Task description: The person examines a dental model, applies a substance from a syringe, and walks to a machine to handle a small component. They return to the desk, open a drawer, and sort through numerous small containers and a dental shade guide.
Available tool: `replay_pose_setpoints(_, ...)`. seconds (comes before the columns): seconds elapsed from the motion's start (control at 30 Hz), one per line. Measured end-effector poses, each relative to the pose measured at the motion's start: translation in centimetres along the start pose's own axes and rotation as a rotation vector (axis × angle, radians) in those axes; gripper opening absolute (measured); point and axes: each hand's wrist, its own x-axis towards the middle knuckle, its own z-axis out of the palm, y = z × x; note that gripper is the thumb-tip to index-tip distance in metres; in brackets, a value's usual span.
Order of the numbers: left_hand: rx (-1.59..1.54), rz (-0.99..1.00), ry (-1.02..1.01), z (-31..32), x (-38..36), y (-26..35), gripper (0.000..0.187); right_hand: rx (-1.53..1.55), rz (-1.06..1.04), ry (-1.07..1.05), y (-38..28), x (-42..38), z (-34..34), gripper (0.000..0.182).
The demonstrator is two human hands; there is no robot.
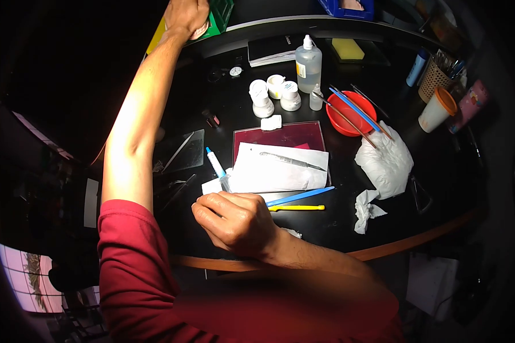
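My left hand is stretched far forward to a green bin at the top. Its fingers curl down over a pale, rounded object that I cannot make out. Near the table's front edge my right hand is closed, its fingertips hidden. A clear plastic piece shows just beyond its knuckles, close to a blue-capped tube. Past this hand, a scalpel-like metal tool lies on folded white paper. A blue tool and a yellow tool lie beside it.
White jars, a large clear bottle and a small dropper bottle stand mid-table. Brushes rest across a red bowl. Crumpled white tissue, an orange-lidded cup and a pen holder are on the right.
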Motion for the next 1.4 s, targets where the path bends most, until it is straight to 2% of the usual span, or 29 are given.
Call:
replay_pose_setpoints(0.03,0.236,0.14,0.074,2.0,0.6,-1.3,0.056,0.006,0.0,0.005,-0.1,0.0,-0.1,0.009)
replay_pose_setpoints(0.13,0.15,0.172,0.22,5.4,3.9,-4.4,0.06,0.018,-0.015,0.037,-0.3,0.2,-0.4,0.007)
replay_pose_setpoints(0.17,0.255,0.181,0.467,8.8,7.3,-6.6,0.059,0.006,-0.035,0.078,-0.3,0.3,-0.3,0.006)
replay_pose_setpoints(0.2,0.449,0.233,0.954,12.1,11.6,-8.8,0.052,-0.004,-0.053,0.121,-0.2,0.5,-0.2,0.004)
replay_pose_setpoints(0.27,-0.118,0.006,0.595,5.4,11.3,-5.9,0.048,0.011,-0.055,0.105,-0.2,0.5,-0.4,0.005)
replay_pose_setpoints(0.3,-0.265,-0.057,0.599,3.6,11.8,-4.9,0.047,0.012,-0.049,0.1,-0.3,0.5,-0.5,0.005)
replay_pose_setpoints(0.37,-0.292,-0.079,0.57,2.7,12.2,-3.9,0.047,0.016,-0.05,0.093,-0.2,0.4,-0.3,0.007)
replay_pose_setpoints(0.5,-0.208,-0.106,0.422,3.6,13.6,-2.5,0.046,0.056,-0.046,-0.126,-0.4,0.3,-1.9,0.036)
replay_pose_setpoints(0.63,-0.131,-0.105,0.281,4.7,14.4,-1.6,0.045,0.029,-0.045,-0.122,-0.3,0.2,-1.7,0.034)
replay_pose_setpoints(0.83,-0.097,-0.078,0.263,4.9,14.4,-1.1,0.044,-0.092,-0.06,0.0,0.8,-0.1,-0.7,0.019)
replay_pose_setpoints(1.0,-0.139,-0.056,0.389,3.6,11.7,-1.2,0.043,-0.123,-0.012,0.029,1.3,0.1,-0.2,0.007)
replay_pose_setpoints(1.07,-0.36,-0.009,0.412,1.9,8.7,-1.5,0.042,-0.146,-0.022,-0.015,1.3,0.2,-0.2,0.01)
replay_pose_setpoints(1.1,-0.557,-0.129,0.33,0.9,6.5,-0.9,0.04,-0.123,-0.025,-0.002,1.3,0.3,-0.1,0.012)
replay_pose_setpoints(1.13,-0.121,-0.018,0.539,1.0,4.7,-1.5,0.038,-0.127,-0.02,-0.019,1.4,0.1,0.2,0.012)
replay_pose_setpoints(1.2,-0.133,0.214,0.646,5.4,7.8,-6.9,0.031,-0.092,-0.014,-0.039,1.4,-0.1,0.5,0.012)
replay_pose_setpoints(1.27,-0.179,0.304,0.644,4.3,2.1,-7.2,0.029,-0.088,-0.006,-0.078,1.5,-0.2,0.6,0.01)
replay_pose_setpoints(1.4,-0.446,0.363,0.419,3.5,-9.4,-9.0,0.021,-0.073,0.148,-0.198,1.9,-0.4,0.1,0.019)
